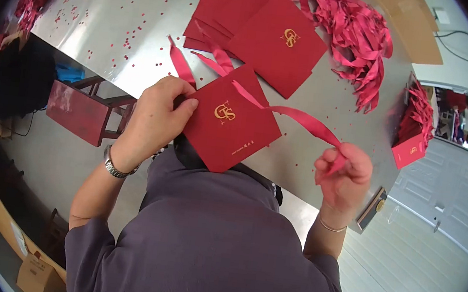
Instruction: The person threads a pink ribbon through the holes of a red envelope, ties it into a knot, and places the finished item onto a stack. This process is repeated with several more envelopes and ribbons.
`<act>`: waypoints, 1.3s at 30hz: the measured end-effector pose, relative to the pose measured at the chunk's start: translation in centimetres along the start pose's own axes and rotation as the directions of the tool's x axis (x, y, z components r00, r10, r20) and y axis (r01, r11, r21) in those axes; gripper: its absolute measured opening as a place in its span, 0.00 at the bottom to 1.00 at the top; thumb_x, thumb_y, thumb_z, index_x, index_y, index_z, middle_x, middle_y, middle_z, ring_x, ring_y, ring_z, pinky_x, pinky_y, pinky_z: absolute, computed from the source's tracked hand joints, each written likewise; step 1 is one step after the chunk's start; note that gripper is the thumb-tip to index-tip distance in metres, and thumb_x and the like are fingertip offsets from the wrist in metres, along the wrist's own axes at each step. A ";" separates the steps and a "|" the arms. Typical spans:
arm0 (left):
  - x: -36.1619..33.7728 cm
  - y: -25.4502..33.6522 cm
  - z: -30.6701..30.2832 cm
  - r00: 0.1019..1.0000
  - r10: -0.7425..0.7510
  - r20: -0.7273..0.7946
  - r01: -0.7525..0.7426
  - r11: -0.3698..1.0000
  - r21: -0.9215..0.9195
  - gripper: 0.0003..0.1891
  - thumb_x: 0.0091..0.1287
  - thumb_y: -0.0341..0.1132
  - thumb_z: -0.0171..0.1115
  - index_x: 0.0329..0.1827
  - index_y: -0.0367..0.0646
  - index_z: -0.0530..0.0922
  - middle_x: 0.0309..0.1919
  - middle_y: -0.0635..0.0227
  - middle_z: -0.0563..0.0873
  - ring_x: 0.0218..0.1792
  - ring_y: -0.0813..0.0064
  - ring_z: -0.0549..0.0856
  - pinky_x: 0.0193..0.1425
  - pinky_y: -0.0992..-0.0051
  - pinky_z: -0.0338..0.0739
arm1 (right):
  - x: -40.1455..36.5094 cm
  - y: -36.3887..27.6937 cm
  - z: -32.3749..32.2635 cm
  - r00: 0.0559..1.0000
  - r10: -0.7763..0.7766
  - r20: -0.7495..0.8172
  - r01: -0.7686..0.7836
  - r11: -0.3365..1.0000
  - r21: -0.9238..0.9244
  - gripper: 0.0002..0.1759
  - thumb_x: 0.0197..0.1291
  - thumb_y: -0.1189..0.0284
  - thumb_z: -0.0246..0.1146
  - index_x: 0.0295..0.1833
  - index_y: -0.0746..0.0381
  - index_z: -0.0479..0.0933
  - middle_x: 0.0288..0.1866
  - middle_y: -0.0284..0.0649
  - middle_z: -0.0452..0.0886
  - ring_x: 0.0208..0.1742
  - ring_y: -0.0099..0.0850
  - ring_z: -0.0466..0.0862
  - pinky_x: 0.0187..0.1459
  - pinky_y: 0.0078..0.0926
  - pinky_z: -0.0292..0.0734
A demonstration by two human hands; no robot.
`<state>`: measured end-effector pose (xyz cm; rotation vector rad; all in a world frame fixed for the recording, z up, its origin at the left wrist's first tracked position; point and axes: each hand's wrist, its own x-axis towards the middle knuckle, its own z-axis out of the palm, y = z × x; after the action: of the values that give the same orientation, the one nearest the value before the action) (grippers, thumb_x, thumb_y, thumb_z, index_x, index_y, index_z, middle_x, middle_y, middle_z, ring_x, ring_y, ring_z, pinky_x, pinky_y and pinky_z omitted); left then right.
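Observation:
My left hand (pixel 159 117) is closed on the left corner of a flat red paper bag (pixel 235 132), thumb on top. Gold letters and small gold print mark its face. The bag is turned cornerwise over the table's near edge, close to my body. In my right hand (pixel 345 170), off to the right, the end of a red ribbon (pixel 306 121) is pinched between curled fingers. That ribbon stretches across to the bag's upper part. Another ribbon piece (pixel 181 62) sticks up beyond the bag's upper left edge; where it attaches is hidden.
Several flat red bags (pixel 275 35) lie fanned out on the metal table (pixel 162 17). A heap of red ribbons (pixel 351 32) is at the back right, near a cardboard box (pixel 407 21). Red paper dots are scattered at left. A dark red stool (pixel 79 111) stands below the table.

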<state>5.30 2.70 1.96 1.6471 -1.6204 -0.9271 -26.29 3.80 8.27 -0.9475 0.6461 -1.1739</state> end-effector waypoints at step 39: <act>0.0 -1.4 -1.0 0.986 -0.004 0.169 0.037 0.980 -0.194 0.07 0.57 0.20 0.65 0.37 0.33 0.77 0.35 0.63 0.78 0.38 0.68 0.79 0.46 0.73 0.74 | 7.0 11.6 7.5 0.871 -0.105 0.480 0.491 0.135 -0.861 0.05 0.55 0.74 0.68 0.35 0.60 0.79 0.23 0.37 0.78 0.22 0.35 0.76 0.26 0.32 0.72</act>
<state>6.92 2.70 1.38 1.4858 -1.5661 -1.2251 -12.62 0.26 2.03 -2.4822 0.9890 -0.7871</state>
